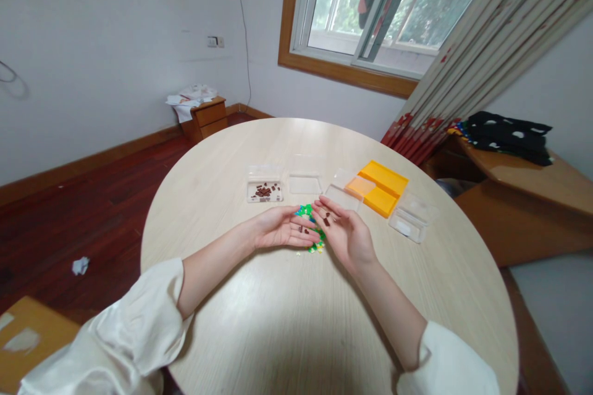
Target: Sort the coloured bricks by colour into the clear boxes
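Beyond the round pale bench (259, 321) I saw a window (343, 12) and a flower-patterned curtain (467, 43) through the head camera. I had the left hand (280, 228) open, palm up, with a few small brown pieces (306, 231) resting on its fingers, while the right hand (349, 234), open but loosely curled just beside it, bore more brown bits (327, 221), both over a pile of green, yellow and blue pieces (306, 210). Past the left hand, a clear case (265, 201) held a heap of brown chips (264, 191), and farther right a yellow box (388, 180) lay open among other clear cases (407, 225)
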Demonstrator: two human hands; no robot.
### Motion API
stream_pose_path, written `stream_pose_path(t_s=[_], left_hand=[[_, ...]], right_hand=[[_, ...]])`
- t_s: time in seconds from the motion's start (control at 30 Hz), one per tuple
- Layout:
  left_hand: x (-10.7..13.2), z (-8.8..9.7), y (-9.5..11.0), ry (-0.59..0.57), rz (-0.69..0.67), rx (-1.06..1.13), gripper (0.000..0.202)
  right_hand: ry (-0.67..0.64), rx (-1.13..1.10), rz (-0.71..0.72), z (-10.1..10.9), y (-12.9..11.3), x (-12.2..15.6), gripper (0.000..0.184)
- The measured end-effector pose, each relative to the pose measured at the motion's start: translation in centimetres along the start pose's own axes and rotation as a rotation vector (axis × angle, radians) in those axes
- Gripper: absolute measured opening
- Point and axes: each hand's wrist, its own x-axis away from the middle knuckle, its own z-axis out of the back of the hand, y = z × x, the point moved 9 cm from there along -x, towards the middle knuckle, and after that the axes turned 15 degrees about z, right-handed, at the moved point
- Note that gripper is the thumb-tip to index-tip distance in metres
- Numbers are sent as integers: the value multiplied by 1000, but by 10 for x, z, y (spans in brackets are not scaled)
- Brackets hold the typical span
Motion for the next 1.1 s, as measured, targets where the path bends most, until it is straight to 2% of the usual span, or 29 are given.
stream_pose_path(t_s=[0.1,0.2,0.37,0.5,0.63,0.8,0.93,1.1], left_hand=[[-4,-3,-3,-63,2,25,46],[-6,-1,-3,-71,-10,44,47],[-8,-1,-2,-101,-16,40,47],[-7,-1,0,-115,-23,71,46],[5,5,14,-11,-102,180,42],[37,28,47,208,-349,426,47],[56,47,64,271,-501,555,49],[65,62,68,336,-578,642,50]], right_hand=[[-81,16,48,-15,-2,6,27],[-142,28,56,-24,-2,11,31],[-214,44,30,-29,1,15,35],[-238,94,78,-28,-3,14,37],[-177,109,153,-19,-12,9,36],[-105,134,167,-8,-12,5,35],[-92,155,173,-7,-10,5,34],[-96,142,183,-7,-10,4,32]])
